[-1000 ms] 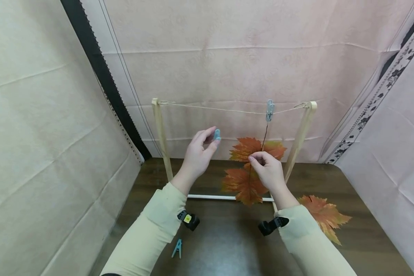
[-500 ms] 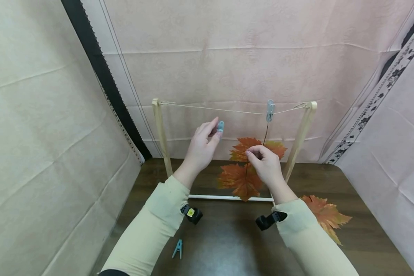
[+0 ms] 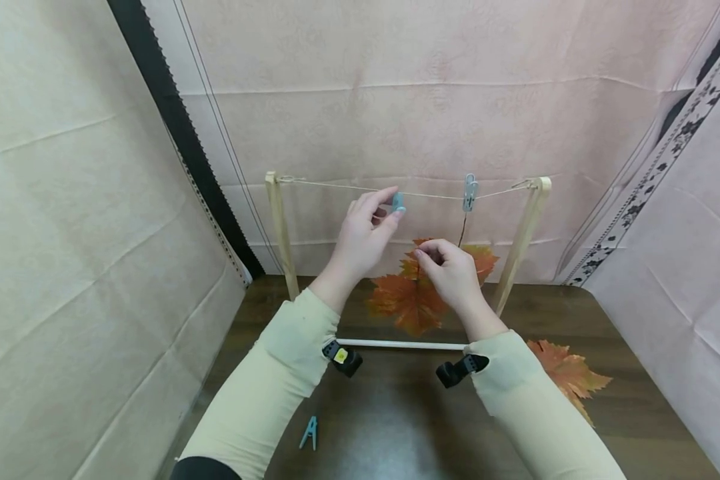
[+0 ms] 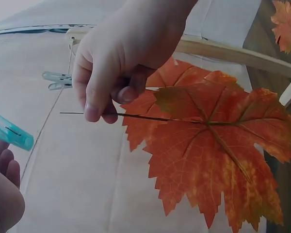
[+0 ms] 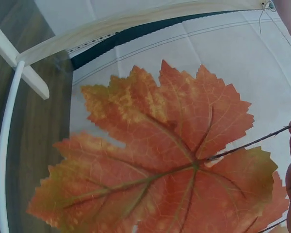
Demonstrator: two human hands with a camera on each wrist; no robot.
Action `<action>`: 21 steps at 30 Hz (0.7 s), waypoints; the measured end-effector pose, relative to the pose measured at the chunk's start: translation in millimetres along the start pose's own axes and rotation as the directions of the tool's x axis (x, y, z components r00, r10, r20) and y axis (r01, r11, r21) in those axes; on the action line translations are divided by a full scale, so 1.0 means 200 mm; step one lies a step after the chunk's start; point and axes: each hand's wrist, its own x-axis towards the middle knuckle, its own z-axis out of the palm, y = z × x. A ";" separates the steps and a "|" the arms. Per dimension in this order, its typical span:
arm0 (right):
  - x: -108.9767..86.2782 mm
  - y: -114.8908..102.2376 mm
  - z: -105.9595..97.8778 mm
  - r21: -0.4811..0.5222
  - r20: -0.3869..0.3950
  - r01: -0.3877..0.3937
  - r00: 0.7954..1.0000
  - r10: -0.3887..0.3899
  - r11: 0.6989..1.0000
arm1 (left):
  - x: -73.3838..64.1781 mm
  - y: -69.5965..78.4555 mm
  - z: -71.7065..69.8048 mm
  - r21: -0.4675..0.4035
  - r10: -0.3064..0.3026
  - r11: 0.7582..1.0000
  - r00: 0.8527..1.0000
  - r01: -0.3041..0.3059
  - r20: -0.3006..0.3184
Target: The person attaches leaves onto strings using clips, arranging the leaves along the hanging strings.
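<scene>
1. Okay, left hand (image 3: pixel 365 235) pinches the blue clothespin (image 3: pixel 398 202) right by the string (image 3: pixel 336 185); can't tell if they touch.
2. Right hand (image 3: pixel 453 275) pinches the held leaf (image 3: pixel 411 303) by its stem (image 4: pixel 150 117), leaf hanging below the string. I'd line up the stem's free end with the string, then clip both squarely.
3. Room-wise, the string's left stretch looks roomy; rightward, the hung leaf (image 3: pixel 483 260) sits just behind, so mind snagging those jagged edges.
</scene>
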 end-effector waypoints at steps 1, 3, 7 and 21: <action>0.01 -0.01 0.00 0.001 -0.002 0.000 1.000 0.000 1.000 | 0.01 0.01 -0.01 0.008 0.000 1.000 1.000 0.000 0.005; 0.02 -0.02 0.00 -0.001 -0.007 0.004 1.000 -0.004 1.000 | 0.03 0.02 -0.02 0.028 0.002 1.000 1.000 -0.002 0.020; 0.05 -0.04 -0.01 -0.002 -0.017 0.008 1.000 -0.008 1.000 | 0.07 0.02 -0.03 0.035 -0.006 0.999 0.998 0.004 0.055; 0.10 -0.06 -0.04 -0.006 -0.019 0.028 0.999 -0.029 1.000 | 0.13 0.01 -0.05 -0.003 -0.029 1.000 0.999 0.029 0.036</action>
